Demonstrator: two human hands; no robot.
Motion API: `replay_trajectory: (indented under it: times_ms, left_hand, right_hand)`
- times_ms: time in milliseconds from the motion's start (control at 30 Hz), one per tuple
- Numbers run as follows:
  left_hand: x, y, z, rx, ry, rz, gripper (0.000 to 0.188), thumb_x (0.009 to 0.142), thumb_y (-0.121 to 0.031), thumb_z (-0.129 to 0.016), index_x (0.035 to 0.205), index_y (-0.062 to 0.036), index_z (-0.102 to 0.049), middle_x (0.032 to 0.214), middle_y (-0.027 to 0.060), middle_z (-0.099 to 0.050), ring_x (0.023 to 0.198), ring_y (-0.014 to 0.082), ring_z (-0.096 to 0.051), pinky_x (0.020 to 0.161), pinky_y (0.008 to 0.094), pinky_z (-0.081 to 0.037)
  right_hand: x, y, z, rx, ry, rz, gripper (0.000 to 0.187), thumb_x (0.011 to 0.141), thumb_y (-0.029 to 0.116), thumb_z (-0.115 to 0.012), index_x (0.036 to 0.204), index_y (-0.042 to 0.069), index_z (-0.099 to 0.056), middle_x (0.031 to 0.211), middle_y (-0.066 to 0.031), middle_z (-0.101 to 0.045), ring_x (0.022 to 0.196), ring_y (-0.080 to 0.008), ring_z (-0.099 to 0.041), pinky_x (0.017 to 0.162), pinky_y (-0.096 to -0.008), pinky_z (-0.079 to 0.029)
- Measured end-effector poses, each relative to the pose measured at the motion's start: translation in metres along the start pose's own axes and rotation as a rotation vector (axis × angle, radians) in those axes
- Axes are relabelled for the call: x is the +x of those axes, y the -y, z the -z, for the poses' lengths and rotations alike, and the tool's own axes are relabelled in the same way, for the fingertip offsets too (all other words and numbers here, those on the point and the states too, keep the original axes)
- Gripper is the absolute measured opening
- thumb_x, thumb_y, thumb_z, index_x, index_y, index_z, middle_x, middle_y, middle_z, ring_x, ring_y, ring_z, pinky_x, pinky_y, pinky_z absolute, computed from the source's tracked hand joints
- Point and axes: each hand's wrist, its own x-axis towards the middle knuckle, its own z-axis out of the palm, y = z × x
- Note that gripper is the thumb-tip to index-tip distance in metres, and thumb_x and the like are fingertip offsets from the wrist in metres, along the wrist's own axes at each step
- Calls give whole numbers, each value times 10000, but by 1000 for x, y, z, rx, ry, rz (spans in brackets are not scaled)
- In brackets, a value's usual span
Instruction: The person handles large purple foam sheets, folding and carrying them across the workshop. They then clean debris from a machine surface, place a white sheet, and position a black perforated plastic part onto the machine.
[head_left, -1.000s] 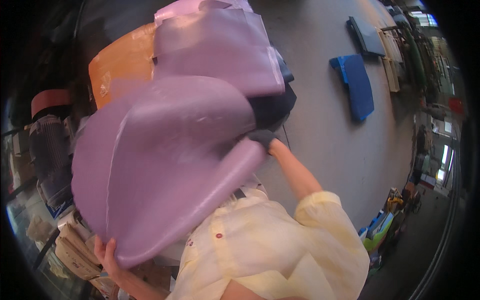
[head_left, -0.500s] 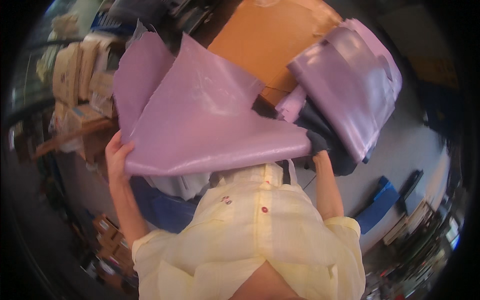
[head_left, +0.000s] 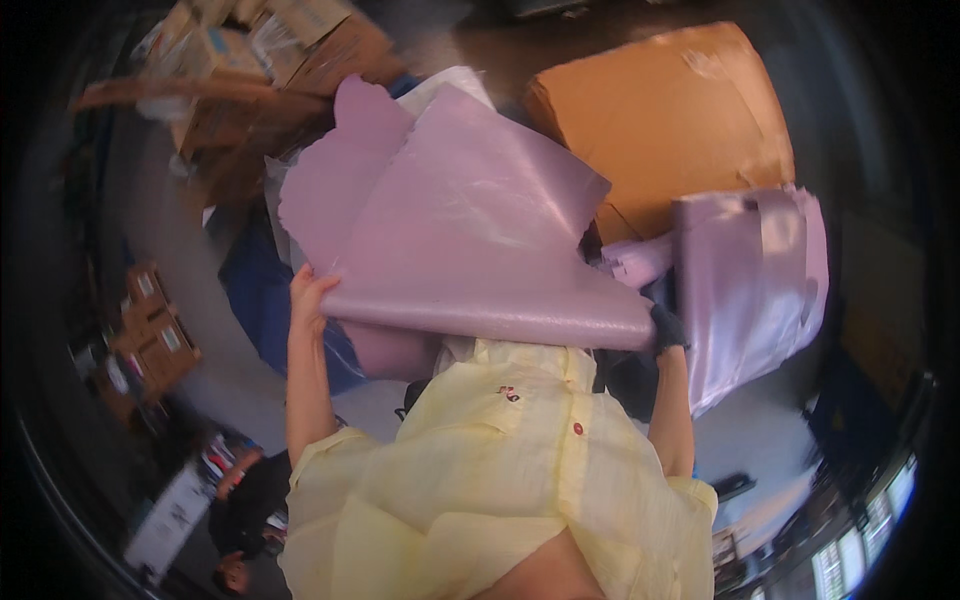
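A large mauve, leather-like sheet with uneven edges spreads out in front of my chest. Its near edge is folded over into a rounded bend. My bare left hand grips the left end of that fold, thumb on top. At the right end, my right hand wears a dark glove and is closed on the same fold; its fingers are partly hidden. A flap of the sheet hangs below the fold near my left wrist.
At right lies a folded stack of shiny mauve sheets, with a small mauve roll beside it. Behind is a big brown cardboard piece. Cardboard boxes fill the far left; more boxes and a person are lower left.
My view has turned left, so the cardboard and the stack sit farther right. The sheet stays in both hands, and its flap now hangs below the fold.
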Motion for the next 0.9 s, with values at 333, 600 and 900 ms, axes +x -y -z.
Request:
replay_trajectory:
  times_ms: [333,600,900]
  left_hand:
    - [11,23,36,-84,-66,179,479,731,65,-584,1201,31,-497,1129,137,-591,1008,250,-586,872,344,-469]
    - [18,69,128,-108,-147,256,485,728,64,-569,1207,18,-510,1091,116,-613,973,222,-600,854,341,-478]
    - [-2,7,148,-154,-325,-17,394,854,-169,-550,1227,-42,-541,1127,75,-613,997,178,-587,843,299,-463]
  right_hand:
    - [-21,59,-23,-168,6,174,470,775,316,-680,1112,-6,-621,1027,-111,-624,904,-238,-578,792,-350,-457]
    - [-58,157,-98,-373,-15,597,362,783,288,-650,1000,-1,-652,885,-64,-641,812,-203,-586,731,-345,-461]
    - [-112,140,-180,-626,299,1048,224,810,183,-610,972,30,-630,901,-70,-628,833,-211,-586,759,-352,-472]
